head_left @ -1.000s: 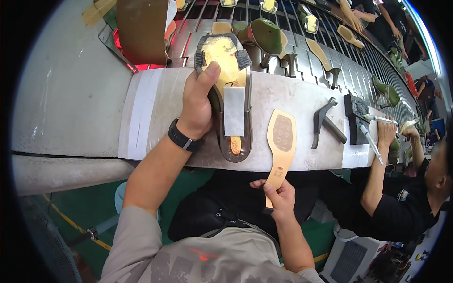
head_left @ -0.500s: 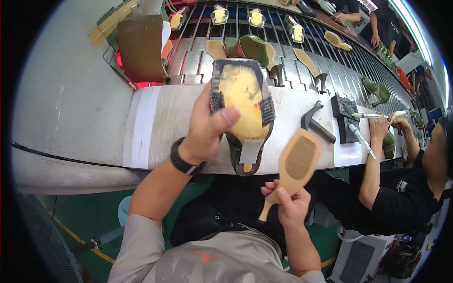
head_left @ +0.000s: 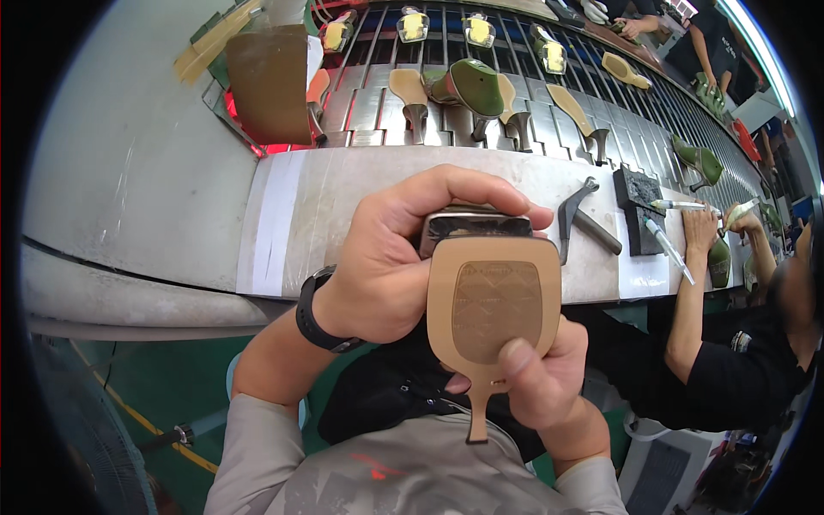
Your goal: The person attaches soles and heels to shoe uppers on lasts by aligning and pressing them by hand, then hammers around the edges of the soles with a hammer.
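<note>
In front of my body I hold a tan shoe sole (head_left: 498, 309) with a brown textured patch on its broad forepart and a narrow shank pointing down. My right hand (head_left: 545, 378) is closed on it, thumb pressed on its face and fingers behind. Directly behind the sole is a dark shoe upper (head_left: 476, 225), of which only the squared toe end shows. Curled round that upper is my left hand (head_left: 390, 266), its fingers arched over the far side. Sole and upper overlap closely; whether they touch I cannot tell.
On the pale bench (head_left: 343, 197) lie a hammer-like metal tool (head_left: 582, 221) and a black block (head_left: 637, 206). Beyond runs a roller conveyor (head_left: 369, 112) with heeled soles and a green shoe (head_left: 476, 86). A co-worker (head_left: 730, 360) sits at the right, hands on a green shoe.
The shoe upper has turned over, so its yellow underside no longer shows. The sole has moved up and left in front of it, and my hands have come together.
</note>
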`<act>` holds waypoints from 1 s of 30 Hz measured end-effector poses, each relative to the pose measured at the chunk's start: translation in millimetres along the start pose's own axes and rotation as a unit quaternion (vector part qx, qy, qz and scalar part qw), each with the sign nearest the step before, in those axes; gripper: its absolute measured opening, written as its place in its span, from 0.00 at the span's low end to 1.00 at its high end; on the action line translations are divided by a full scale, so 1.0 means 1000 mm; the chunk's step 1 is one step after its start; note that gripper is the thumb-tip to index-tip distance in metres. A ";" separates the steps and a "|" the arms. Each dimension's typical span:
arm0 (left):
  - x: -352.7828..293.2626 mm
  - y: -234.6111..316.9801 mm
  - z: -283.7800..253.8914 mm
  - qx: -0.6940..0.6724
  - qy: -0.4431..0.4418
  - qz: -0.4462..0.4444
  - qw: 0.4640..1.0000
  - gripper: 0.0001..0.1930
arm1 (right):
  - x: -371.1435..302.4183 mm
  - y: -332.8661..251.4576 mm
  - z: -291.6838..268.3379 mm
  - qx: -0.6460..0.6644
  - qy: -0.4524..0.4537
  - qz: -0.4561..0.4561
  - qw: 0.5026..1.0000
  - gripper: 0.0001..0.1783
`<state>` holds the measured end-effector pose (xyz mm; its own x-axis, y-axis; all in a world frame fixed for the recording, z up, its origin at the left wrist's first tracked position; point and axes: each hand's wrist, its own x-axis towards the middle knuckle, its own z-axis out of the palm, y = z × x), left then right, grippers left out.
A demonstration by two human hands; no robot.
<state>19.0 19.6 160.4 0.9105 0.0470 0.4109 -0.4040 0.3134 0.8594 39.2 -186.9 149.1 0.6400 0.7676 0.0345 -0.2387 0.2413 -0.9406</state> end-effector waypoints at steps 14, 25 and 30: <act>-0.011 0.009 0.001 -0.029 0.000 -0.044 0.999 0.38 | 0.007 0.007 0.006 -0.064 -0.004 -0.083 0.994 0.13; -0.012 0.007 0.006 -0.037 -0.002 -0.043 0.998 0.39 | 0.002 0.007 0.005 -0.045 -0.001 -0.084 0.995 0.13; -0.012 0.008 0.007 -0.038 -0.002 -0.049 0.998 0.39 | 0.000 0.006 0.005 -0.040 0.003 -0.070 0.997 0.13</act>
<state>4.1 14.7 164.3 0.9449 0.0085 0.3273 -0.3049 0.3879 0.8698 34.3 -182.0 145.4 0.6679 0.7257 0.1652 -0.0874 0.2969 -0.9509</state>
